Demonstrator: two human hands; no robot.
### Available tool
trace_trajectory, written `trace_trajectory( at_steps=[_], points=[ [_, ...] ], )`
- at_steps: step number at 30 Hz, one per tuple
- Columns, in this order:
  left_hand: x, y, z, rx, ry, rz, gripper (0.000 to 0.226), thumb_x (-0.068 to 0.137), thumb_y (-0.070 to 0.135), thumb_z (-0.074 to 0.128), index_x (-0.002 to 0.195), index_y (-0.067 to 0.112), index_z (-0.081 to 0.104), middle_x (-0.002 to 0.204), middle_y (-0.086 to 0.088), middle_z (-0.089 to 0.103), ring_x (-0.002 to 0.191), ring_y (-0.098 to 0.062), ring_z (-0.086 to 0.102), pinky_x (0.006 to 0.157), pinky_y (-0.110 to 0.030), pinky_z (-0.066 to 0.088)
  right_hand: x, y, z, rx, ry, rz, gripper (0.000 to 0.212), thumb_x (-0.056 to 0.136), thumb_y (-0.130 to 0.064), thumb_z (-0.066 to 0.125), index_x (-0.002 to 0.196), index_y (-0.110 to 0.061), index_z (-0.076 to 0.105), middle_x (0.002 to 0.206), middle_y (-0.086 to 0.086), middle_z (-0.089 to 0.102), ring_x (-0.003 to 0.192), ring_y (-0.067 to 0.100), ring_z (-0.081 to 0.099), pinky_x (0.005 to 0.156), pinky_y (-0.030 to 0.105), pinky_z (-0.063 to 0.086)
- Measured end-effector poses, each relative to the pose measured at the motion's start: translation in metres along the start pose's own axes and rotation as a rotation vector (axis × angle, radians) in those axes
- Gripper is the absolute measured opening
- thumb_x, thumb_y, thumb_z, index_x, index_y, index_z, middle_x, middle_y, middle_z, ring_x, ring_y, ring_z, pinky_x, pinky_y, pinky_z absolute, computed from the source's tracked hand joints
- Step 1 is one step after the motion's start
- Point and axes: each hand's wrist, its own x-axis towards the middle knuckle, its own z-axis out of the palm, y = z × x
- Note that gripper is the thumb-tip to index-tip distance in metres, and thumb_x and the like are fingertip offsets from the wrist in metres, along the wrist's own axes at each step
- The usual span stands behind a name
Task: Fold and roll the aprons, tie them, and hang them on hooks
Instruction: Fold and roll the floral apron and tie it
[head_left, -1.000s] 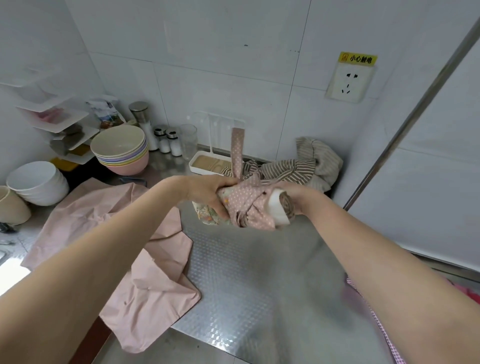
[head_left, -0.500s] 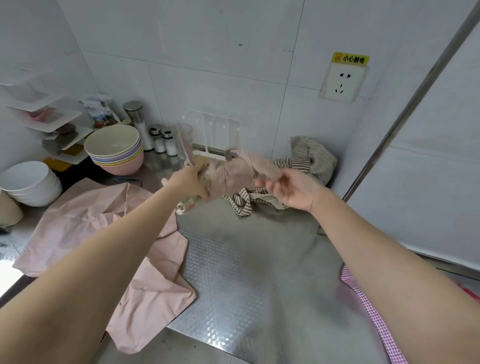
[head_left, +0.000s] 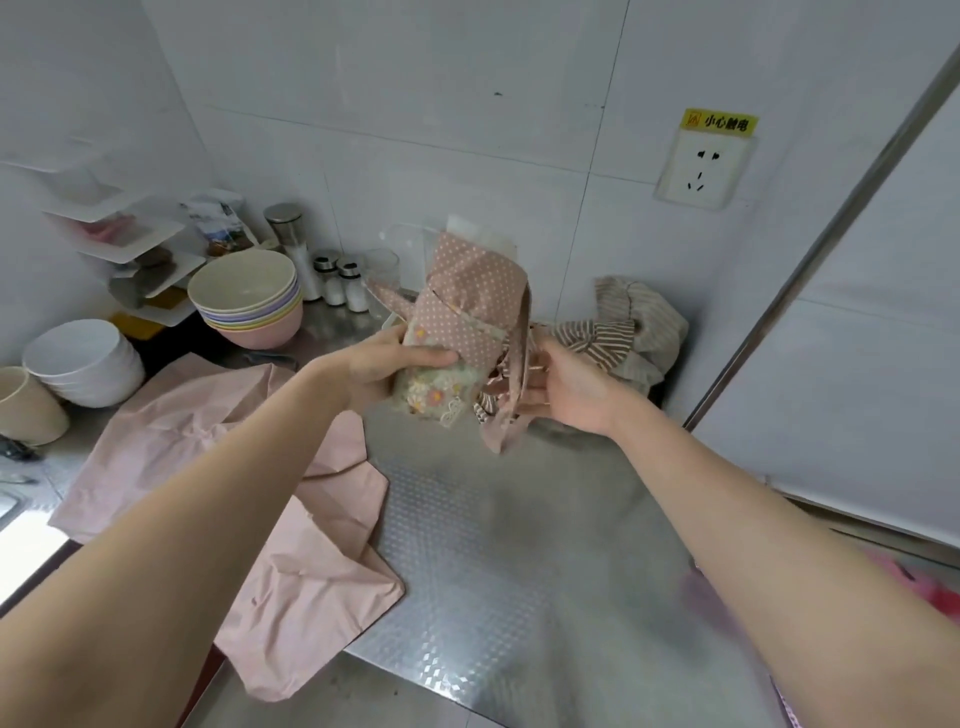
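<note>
A rolled apron (head_left: 467, 312), brown-pink with white dots and a floral lace part at its lower end, stands upright in the air above the steel counter (head_left: 509, 545). My left hand (head_left: 395, 364) grips the roll at its lower half. Its strap (head_left: 511, 395) hangs down on the right side, and my right hand (head_left: 566, 389) holds that strap between its fingers. A plain pink apron (head_left: 223, 467) lies spread and crumpled on the counter's left. A striped apron (head_left: 634, 332) sits bunched in the back corner.
Stacked coloured bowls (head_left: 249, 296), white bowls (head_left: 83, 364) and a beige cup (head_left: 26, 405) stand at the left. Shakers (head_left: 343, 280) and a white rack (head_left: 130, 249) line the back wall. A wall socket (head_left: 701, 166) is up right, beside a metal door frame (head_left: 831, 234).
The roll turned from lying across between both hands to standing upright in my left hand. My right hand left the roll's end and took the hanging strap.
</note>
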Motion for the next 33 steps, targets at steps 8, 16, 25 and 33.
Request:
trace_trajectory(
  at_steps=[8, 16, 25, 33],
  points=[
    [0.026, -0.009, 0.011, -0.1, 0.286, -0.039, 0.064, 0.068, 0.012, 0.078, 0.126, 0.011, 0.05, 0.118, -0.015, 0.064, 0.098, -0.029, 0.064, 0.084, -0.043, 0.053, -0.001, 0.02, 0.029, -0.817, 0.272, 0.224, 0.022, 0.096, -0.006, 0.038, 0.076, -0.013, 0.043, 0.061, 0.004, 0.043, 0.039, 0.01, 0.032, 0.034, 0.016, 0.027],
    [0.027, -0.033, 0.033, 1.42, 0.458, -0.16, 0.07, 0.078, 0.05, 0.067, 0.135, 0.023, 0.036, 0.133, 0.0, 0.047, 0.123, -0.032, 0.039, 0.1, -0.046, 0.029, 0.0, -0.001, 0.06, -1.231, -0.014, -0.021, 0.024, 0.094, -0.009, 0.046, 0.08, -0.009, 0.065, 0.059, 0.004, 0.048, 0.052, 0.017, 0.044, 0.043, 0.02, 0.035],
    [0.025, -0.092, 0.048, 1.636, -0.176, -0.16, 0.069, 0.072, 0.032, 0.076, 0.13, 0.018, 0.043, 0.128, -0.002, 0.054, 0.119, -0.028, 0.05, 0.094, -0.042, 0.035, 0.003, 0.014, 0.027, -0.122, 0.068, 0.168, 0.027, 0.092, -0.016, 0.056, 0.066, -0.012, 0.051, 0.067, 0.002, 0.056, 0.063, 0.014, 0.054, 0.075, 0.029, 0.049],
    [0.029, -0.137, 0.059, 1.22, -0.21, -0.229, 0.084, 0.069, 0.035, 0.08, 0.139, 0.013, 0.039, 0.137, -0.007, 0.049, 0.122, -0.026, 0.049, 0.099, -0.029, 0.042, 0.003, 0.035, 0.015, 0.538, 0.23, 0.07, 0.05, 0.088, -0.048, 0.053, 0.098, 0.001, 0.058, 0.082, 0.009, 0.056, 0.069, 0.017, 0.051, 0.069, 0.027, 0.044]
  ],
)
